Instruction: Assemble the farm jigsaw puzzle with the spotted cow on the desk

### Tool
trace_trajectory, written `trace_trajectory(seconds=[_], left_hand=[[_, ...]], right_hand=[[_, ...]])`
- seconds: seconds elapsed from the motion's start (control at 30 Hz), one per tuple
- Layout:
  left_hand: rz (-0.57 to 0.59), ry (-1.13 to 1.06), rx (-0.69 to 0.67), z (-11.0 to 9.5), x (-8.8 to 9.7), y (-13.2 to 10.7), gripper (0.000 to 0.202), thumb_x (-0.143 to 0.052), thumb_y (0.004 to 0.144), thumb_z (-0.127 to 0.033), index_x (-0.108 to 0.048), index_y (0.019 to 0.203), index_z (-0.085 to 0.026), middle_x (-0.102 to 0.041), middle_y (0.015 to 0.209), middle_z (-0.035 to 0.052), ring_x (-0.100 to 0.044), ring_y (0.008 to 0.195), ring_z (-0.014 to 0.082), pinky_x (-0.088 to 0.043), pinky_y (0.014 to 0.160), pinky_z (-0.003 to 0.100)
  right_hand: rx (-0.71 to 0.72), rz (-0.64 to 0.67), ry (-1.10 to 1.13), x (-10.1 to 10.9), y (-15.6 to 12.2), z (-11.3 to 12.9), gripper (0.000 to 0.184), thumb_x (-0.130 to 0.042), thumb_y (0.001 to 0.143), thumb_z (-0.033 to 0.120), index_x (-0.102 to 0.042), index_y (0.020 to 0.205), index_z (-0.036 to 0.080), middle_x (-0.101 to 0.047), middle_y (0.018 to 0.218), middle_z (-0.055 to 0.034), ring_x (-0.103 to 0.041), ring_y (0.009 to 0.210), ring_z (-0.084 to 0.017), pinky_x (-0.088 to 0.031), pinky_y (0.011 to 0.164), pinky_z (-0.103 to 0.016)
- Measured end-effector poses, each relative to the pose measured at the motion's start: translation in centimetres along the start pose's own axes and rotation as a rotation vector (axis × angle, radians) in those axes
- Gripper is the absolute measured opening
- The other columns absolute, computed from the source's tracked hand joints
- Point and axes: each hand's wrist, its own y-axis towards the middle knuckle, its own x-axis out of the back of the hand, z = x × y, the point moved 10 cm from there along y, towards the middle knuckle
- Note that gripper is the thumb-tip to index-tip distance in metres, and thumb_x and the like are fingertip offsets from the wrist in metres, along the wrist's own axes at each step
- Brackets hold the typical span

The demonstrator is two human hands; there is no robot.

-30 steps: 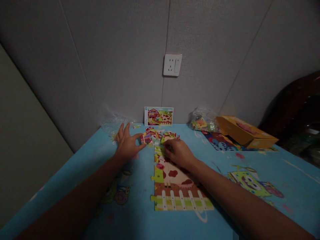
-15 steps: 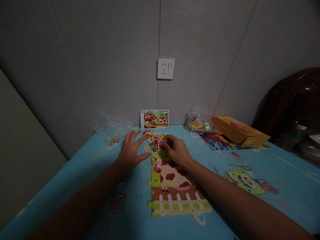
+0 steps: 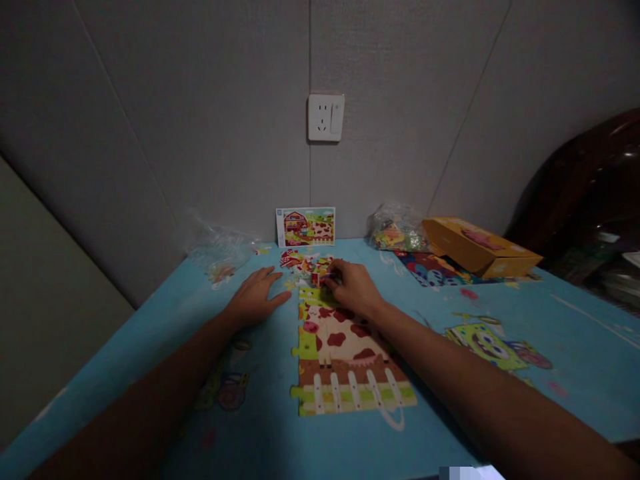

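Note:
On the blue tabletop lies a joined section of jigsaw puzzle (image 3: 345, 353), showing a spotted cow above a white fence. Just beyond its far edge my right hand (image 3: 354, 287) pinches a small puzzle piece (image 3: 319, 278) with red and purple on it. Several loose puzzle pieces (image 3: 296, 261) lie in a cluster behind that piece, partly hidden by the hand. My left hand (image 3: 256, 295) rests on the table left of the cluster, fingers spread and holding nothing. A picture card (image 3: 306, 227) of a barn and cow leans against the wall behind.
A clear plastic bag (image 3: 220, 250) lies at the back left. Another bag with colourful pieces (image 3: 397, 233) stands at the back right, beside a yellow box (image 3: 480, 247) lying partly over a dark printed sheet (image 3: 430, 272). A socket (image 3: 325, 117) is on the wall.
My left hand has moved slightly left, away from the loose pieces, and lowered to the table. My right hand keeps its pinch near the pieces. The camera view has shifted a little.

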Motion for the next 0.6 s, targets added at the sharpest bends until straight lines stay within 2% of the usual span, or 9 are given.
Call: trace_trajectory(seconds=[0.17,0.27,0.37,0.43,0.6], left_hand=[[-0.120,0.025,0.028,0.7,0.0,2.4,0.072,-0.049,0.088,-0.056,-0.050,0.136,-0.002,-0.048,0.142,0.0243,-0.043,0.134,0.0348,-0.030,0.114,0.046],[-0.186,0.000,-0.001,0.8,0.4,4.5,0.065,-0.053,0.087,-0.052,-0.053,0.132,-0.006,-0.055,0.135,0.0226,-0.048,0.128,0.0332,-0.034,0.110,0.044],[-0.223,-0.036,0.005,1.1,0.9,6.0,0.055,-0.056,0.086,-0.050,-0.060,0.126,-0.013,-0.059,0.130,0.0189,-0.049,0.124,0.0350,-0.034,0.107,0.050],[-0.232,-0.081,-0.004,1.1,1.1,6.5,0.047,-0.057,0.086,-0.050,-0.067,0.118,-0.018,-0.062,0.125,0.0155,-0.049,0.122,0.0350,-0.033,0.106,0.051],[-0.251,-0.278,-0.030,1.4,1.3,6.7,0.039,-0.065,0.080,-0.051,-0.076,0.101,-0.020,-0.070,0.109,0.0119,-0.056,0.112,0.0302,-0.036,0.105,0.043]], right_hand=[[0.027,0.009,-0.024,-0.1,0.0,0.5,0.015,-0.061,0.083,0.022,-0.065,0.096,0.017,-0.073,0.095,-0.0099,-0.065,0.086,-0.023,-0.040,0.071,-0.029],[0.028,0.008,-0.036,-0.3,0.0,0.4,0.014,-0.060,0.084,0.021,-0.065,0.096,0.017,-0.073,0.094,-0.0097,-0.066,0.085,-0.024,-0.040,0.070,-0.029],[0.037,0.003,-0.032,-0.5,0.1,0.2,0.012,-0.060,0.084,0.023,-0.065,0.095,0.018,-0.073,0.092,-0.0089,-0.065,0.084,-0.023,-0.040,0.070,-0.029],[0.043,-0.012,-0.028,-0.5,0.2,0.2,0.013,-0.060,0.085,0.024,-0.064,0.095,0.017,-0.073,0.091,-0.0090,-0.065,0.083,-0.023,-0.040,0.069,-0.029],[0.036,-0.020,-0.023,-0.6,0.4,-0.1,0.014,-0.060,0.085,0.024,-0.066,0.096,0.017,-0.073,0.093,-0.0093,-0.065,0.083,-0.023,-0.041,0.070,-0.029]])
